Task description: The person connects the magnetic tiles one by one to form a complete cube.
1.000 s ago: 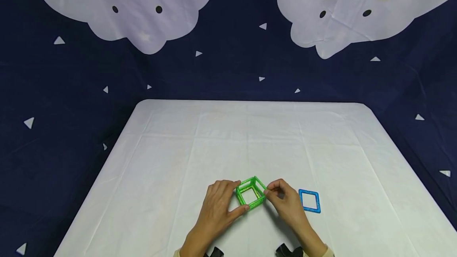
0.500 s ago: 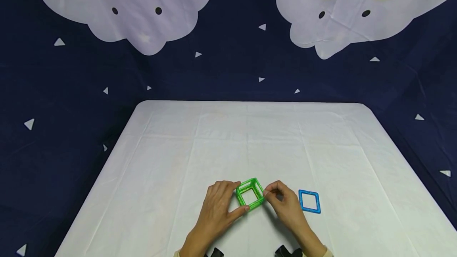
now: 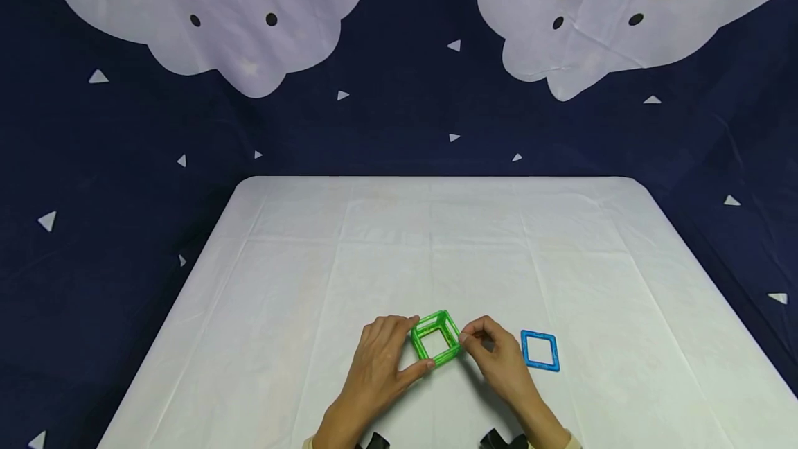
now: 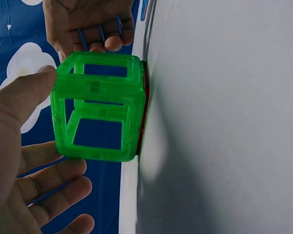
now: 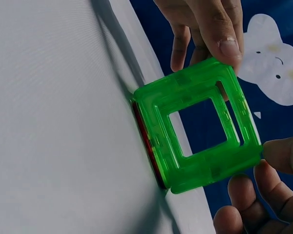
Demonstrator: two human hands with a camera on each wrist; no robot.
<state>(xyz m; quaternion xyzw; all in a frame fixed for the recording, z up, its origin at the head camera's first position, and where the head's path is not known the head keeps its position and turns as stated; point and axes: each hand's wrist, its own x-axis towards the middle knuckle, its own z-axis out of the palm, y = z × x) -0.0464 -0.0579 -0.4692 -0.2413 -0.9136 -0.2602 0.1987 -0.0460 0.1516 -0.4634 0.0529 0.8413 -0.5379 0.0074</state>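
A green cube of see-through magnetic tiles [image 3: 447, 357] stands on the white table near its front. Under it, a red tile [image 4: 144, 107] forms the base on the cloth, also seen edge-on in the right wrist view [image 5: 147, 144]. My left hand [image 3: 379, 366] grips the cube from the left, with the thumb at its near side and the forefinger at its far corner. From the right, my right hand [image 3: 501, 359] pinches the cube's corner between thumb and forefinger, its other fingers curled in. The cube's far faces are partly hidden in the head view.
One blue square magnetic tile [image 3: 544, 366] lies flat to the right of my right hand. The white cloth-covered table [image 3: 430, 227] has faint fold lines. Behind it hangs a dark blue curtain [image 3: 399, 130] with white clouds and small triangles.
Since a second ago my right fingertips have shifted slightly left, and the cube's right side has moved in with them. The left hand and the blue tile stay put.
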